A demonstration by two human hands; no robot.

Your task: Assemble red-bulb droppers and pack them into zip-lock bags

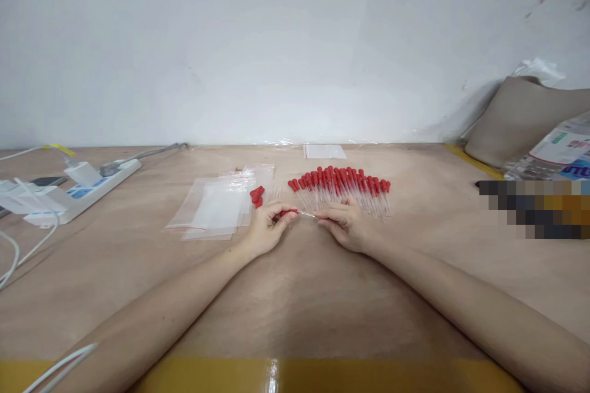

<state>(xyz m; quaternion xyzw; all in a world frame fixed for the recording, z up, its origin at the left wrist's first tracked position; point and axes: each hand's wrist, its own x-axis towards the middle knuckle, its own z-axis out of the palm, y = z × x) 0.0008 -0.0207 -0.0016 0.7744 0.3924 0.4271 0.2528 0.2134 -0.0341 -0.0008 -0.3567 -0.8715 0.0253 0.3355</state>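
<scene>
My left hand [271,225] pinches a red rubber dropper bulb [289,212] between thumb and fingers. From the bulb a thin clear glass tube [306,214] runs across to my right hand [345,224], whose fingertips are closed on its other end. Whether the tube sits inside the bulb is hidden by my fingers. Just beyond my hands lies a fanned row of droppers with red bulbs [341,178], their clear tubes pointing toward me. A few loose red bulbs [257,195] rest left of them, beside several bare clear tubes [277,191].
Clear zip bags [214,202] lie overlapping on the left, and another bag [325,151] is by the wall. A white power strip [87,193] with plugs and cables stands far left. At the right are a plastic bottle [557,147] and a brown curved sheet [511,116].
</scene>
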